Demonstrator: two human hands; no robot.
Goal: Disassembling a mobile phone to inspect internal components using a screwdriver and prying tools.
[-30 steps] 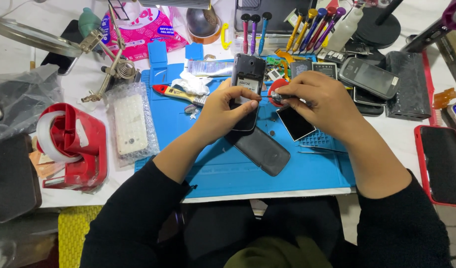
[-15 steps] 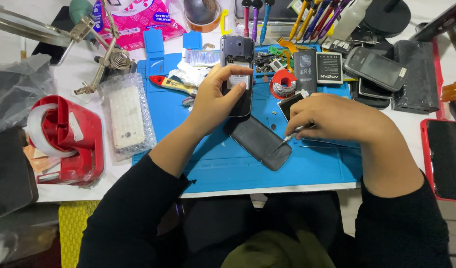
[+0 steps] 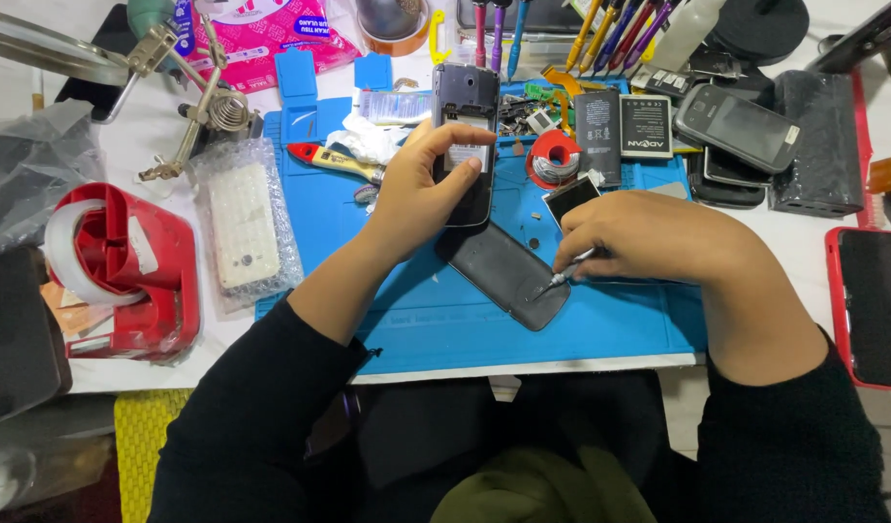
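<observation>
My left hand grips a dark phone with its back cover off, face down on the blue work mat. My right hand pinches a thin metal tool, probably tweezers, whose tip touches the dark back cover lying on the mat just below the phone. A small dark part lies by my right knuckles.
Two phone batteries, a red wire spool and a stack of phones lie at the mat's far right. A red tape dispenser and a bubble-wrapped phone sit left. Screwdrivers stand at the back. A red-cased phone lies at right.
My right hand left the phone and came down to the right, bringing the tool tip onto the back cover. My left hand kept its hold on the phone.
</observation>
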